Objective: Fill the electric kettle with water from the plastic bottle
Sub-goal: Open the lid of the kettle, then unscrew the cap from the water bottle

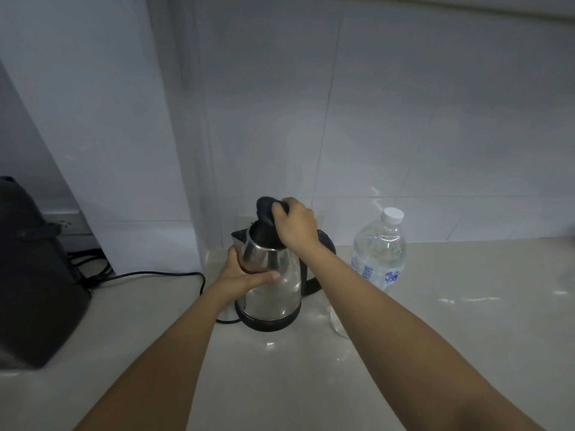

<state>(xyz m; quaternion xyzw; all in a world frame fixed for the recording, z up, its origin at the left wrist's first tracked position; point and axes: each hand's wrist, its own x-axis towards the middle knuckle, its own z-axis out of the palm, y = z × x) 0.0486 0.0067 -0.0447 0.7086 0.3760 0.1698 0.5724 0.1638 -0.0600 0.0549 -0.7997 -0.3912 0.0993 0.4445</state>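
A stainless steel electric kettle (273, 290) stands on its black base in the middle of the counter. My left hand (245, 272) wraps around the kettle's upper body from the left. My right hand (295, 223) grips the black lid (264, 209), which is tilted up and back so the kettle's mouth is exposed. A clear plastic water bottle (378, 253) with a white cap stands upright just right of the kettle, behind my right forearm, which hides its lower part.
The pale counter (451, 331) meets a white tiled wall (373, 119) behind. A black appliance (34, 275) sits at the far left. A black power cord (155, 273) runs along the counter from the wall socket (67, 223) towards the kettle base.
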